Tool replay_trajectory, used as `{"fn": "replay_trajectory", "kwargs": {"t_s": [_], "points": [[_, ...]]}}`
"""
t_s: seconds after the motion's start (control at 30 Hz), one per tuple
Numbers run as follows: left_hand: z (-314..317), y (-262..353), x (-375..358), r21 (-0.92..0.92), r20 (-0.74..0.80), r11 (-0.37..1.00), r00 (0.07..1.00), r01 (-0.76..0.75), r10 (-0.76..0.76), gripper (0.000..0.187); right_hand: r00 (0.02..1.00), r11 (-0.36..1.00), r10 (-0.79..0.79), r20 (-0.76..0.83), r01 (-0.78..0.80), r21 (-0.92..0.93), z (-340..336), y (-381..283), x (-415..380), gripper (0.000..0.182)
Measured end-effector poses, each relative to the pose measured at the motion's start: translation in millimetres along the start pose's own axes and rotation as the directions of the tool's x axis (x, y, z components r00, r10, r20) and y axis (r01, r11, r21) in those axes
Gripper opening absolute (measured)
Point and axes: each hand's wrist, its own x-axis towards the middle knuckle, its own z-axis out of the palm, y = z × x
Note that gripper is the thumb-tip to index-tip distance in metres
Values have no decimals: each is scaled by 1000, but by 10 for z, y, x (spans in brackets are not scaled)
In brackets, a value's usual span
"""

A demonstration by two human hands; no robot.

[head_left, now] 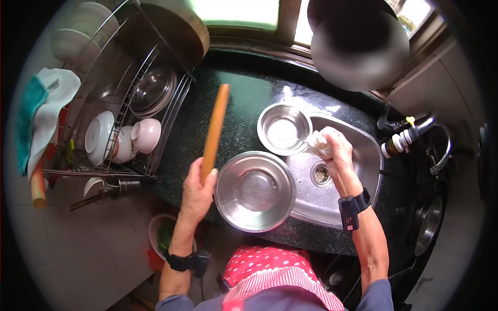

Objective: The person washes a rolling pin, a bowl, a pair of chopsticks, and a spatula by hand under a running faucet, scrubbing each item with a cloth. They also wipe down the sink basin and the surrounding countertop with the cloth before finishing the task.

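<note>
My left hand (198, 191) is closed around the lower end of a long orange-brown wooden stick (216, 127), which points up and away over the dark counter. To its right sits a large shallow steel basin (256, 220), with no contents showing. My right hand (340, 155) grips a crumpled white cloth (317, 144) above the sink (358, 132), right at the rim of a smaller steel bowl (267, 129). That bowl overlaps the sink's left edge in this view. Most of the cloth is hidden by my fingers.
A wire dish rack (124, 96) with bowls and plates stands at the left. The faucet (441, 155) rises at the right, behind a blurred round shape (360, 57) near the window. Below the counter is a bowl with greens (165, 236).
</note>
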Motion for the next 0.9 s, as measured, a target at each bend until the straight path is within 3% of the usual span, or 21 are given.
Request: {"fn": "replay_trajectory", "kwargs": {"t_s": [0.03,0.07,0.13,0.2,0.23,0.3,0.37,0.4,0.43,0.5,0.53,0.6,0.7,0.73,0.77,0.9], "points": [[156,270,-65,-215,104,970,990,115,-94,30,999,998,-12,46,9,61,-28,-25,-4,28],[295,497,-112,-269,240,935,956,230,-166,30,999,998,-19,38,17,66,-48,-78,-76,28],[710,636,-187,-242,462,897,856,371,-229,33,988,932,62,143,-109,345,-47,-273,-316,31],[1210,693,-295,-359,661,727,709,585,-244,39,983,962,13,181,-62,265,-21,-336,-682,33],[1510,606,-363,-349,664,748,712,565,-228,40,982,982,-16,186,-20,189,-20,-300,-868,34],[1902,681,-483,-110,675,806,639,582,-370,39,984,933,-166,70,180,-312,-115,-15,-1151,31],[2047,735,-742,-103,684,894,683,436,-255,34,973,910,-227,-28,202,-362,-407,161,-1012,30],[2181,631,-875,-183,640,874,729,451,-242,28,958,893,-266,-105,204,-402,-572,240,-948,29],[2151,723,-926,-157,679,856,683,493,-269,22,952,893,-275,-134,202,-402,-724,271,-840,29],[2069,772,-1075,-148,733,859,637,491,-237,21,847,830,-507,-161,429,-357,-950,202,-552,23],[2030,750,-1126,-174,756,823,608,542,-241,20,844,832,-507,-176,426,-356,-978,153,-567,23],[1957,772,-1160,-221,779,746,574,628,-252,21,937,987,-126,-326,151,51,-986,48,-552,20],[1754,885,-1253,-222,831,687,503,692,-238,27,894,963,-161,-417,236,134,-1263,81,-270,22],[1725,902,-1303,-219,825,690,509,689,-246,27,858,976,-141,-493,203,74,-1400,-55,-229,26],[1694,910,-1351,-282,829,644,518,711,-209,28,871,981,-53,-489,137,138,-1520,-134,-266,27],[1924,733,-1328,-425,761,532,608,732,-227,30,916,991,-87,-391,118,57,-1452,-372,-837,28]]}}
